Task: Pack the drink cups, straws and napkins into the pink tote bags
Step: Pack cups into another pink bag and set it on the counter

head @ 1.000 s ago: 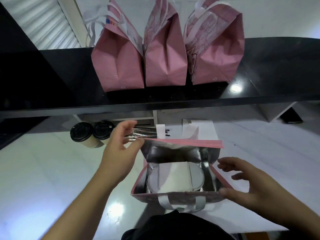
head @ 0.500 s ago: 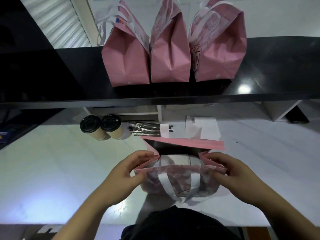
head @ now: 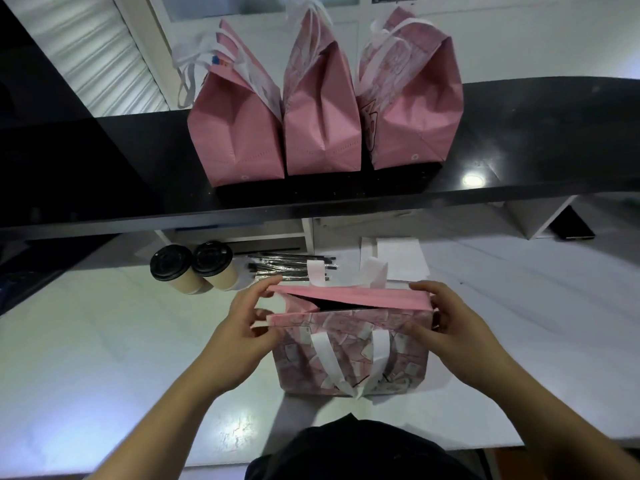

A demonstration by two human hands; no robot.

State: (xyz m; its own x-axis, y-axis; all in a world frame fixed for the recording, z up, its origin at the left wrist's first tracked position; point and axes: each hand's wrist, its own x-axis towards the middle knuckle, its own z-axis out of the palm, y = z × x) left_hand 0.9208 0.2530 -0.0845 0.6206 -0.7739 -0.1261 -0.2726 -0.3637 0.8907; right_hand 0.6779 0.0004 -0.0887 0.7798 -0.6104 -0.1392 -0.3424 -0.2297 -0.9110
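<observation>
From the head view, your left hand (head: 239, 332) pinches the left end of the pink tote bag (head: 349, 355) at its top edge, and the fingers of your right hand (head: 450, 330) curl round the right end, pressing the two top edges nearly together. The bag stands on the white bench (head: 86, 358) just in front of you. Behind it lie two lidded drink cups (head: 194, 268), a bundle of straws (head: 284, 268) and white napkins (head: 401, 258). Three closed pink bags (head: 322, 116) stand on the black shelf (head: 536, 140) above.

Bag (head: 353, 355) stood on bench (head: 104, 341) front, cups (head: 194, 268) behind-left, straws (head: 284, 268) behind, three bags (head: 322, 109) on shelf (head: 519, 161) beyond
</observation>
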